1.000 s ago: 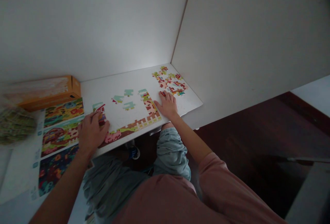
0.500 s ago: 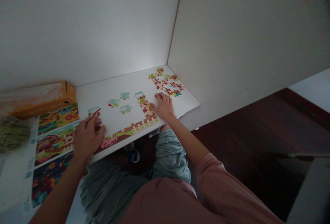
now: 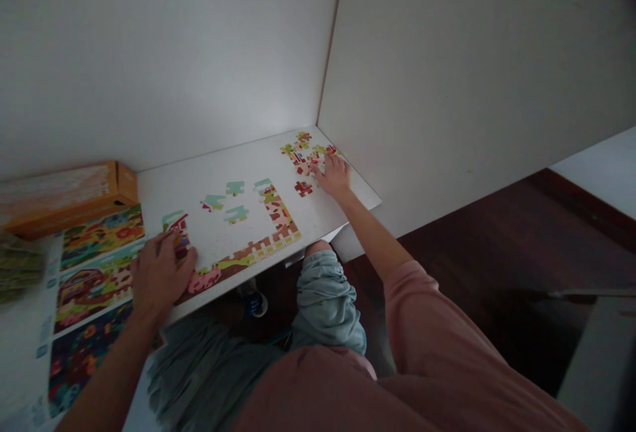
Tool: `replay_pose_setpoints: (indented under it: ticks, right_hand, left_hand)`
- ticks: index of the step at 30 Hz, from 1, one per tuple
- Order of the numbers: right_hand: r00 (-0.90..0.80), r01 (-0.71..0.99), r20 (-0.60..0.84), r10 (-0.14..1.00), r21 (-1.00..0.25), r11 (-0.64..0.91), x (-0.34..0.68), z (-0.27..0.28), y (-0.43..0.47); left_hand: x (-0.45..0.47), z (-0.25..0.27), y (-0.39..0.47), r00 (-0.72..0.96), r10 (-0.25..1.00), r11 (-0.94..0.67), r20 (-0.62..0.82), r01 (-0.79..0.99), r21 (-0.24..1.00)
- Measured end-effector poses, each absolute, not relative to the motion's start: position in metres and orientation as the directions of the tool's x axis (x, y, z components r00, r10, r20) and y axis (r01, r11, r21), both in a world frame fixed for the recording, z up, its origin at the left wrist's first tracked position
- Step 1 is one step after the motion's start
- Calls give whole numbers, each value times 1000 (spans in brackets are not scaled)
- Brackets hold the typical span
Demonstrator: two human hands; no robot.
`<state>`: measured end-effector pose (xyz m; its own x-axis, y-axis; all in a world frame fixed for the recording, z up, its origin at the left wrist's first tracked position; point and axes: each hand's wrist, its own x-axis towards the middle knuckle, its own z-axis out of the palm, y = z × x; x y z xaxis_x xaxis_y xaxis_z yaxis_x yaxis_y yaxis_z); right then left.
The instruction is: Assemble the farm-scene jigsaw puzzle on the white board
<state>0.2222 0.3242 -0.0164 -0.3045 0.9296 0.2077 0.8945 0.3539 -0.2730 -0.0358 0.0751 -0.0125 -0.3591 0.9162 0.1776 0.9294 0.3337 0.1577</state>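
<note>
My left hand (image 3: pixel 161 276) rests on the left side of a partly joined jigsaw puzzle, thumb apart from the fingers. Under and beyond its fingers, red and pale blue puzzle pieces (image 3: pixel 173 221) show in part. The joined border (image 3: pixel 275 241) runs along the table's front edge and up the right side, with a fence, a pink pig and cow patches. Inside it lie loose pale blue pieces (image 3: pixel 236 214). My right hand (image 3: pixel 336 175) lies with fingers spread over a cluster of loose pieces (image 3: pixel 299 158), covering some. A reddish-brown piece (image 3: pixel 303 188) sits alone beside this hand.
An orange box (image 3: pixel 124 183) stands at the back left against the wall. Below it lies a picture sheet (image 3: pixel 97 279) with three printed scenes. A green bundle (image 3: pixel 17 266) is at the far left. A wall panel (image 3: pixel 447 101) closes the table's right side.
My right hand has moved right and away from me, off the reddish-brown piece and onto the cluster. My left hand stays on the puzzle's left side. The view has shifted slightly.
</note>
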Motion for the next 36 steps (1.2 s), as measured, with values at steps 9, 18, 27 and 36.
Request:
replay_pose_setpoints:
  ticks: [9, 18, 27, 36]
  right_hand:
    - [-291, 910, 126, 948, -270, 315, 243, -40, 363]
    - [-249, 927, 235, 939, -222, 302, 270, -51, 340]
    - [-121, 962, 72, 990, -236, 134, 260, -50, 403]
    - [-143, 962, -87, 986, -245, 118, 242, -41, 425]
  left_hand:
    - [-41, -17, 79, -353, 917, 338, 185, 935, 110]
    - [-37, -17, 82, -356, 919, 344, 172, 934, 99]
    - [-33, -14, 83, -360, 918, 340, 164, 931, 135]
    - [-41, -18, 80, -367, 915, 341, 168, 925, 166]
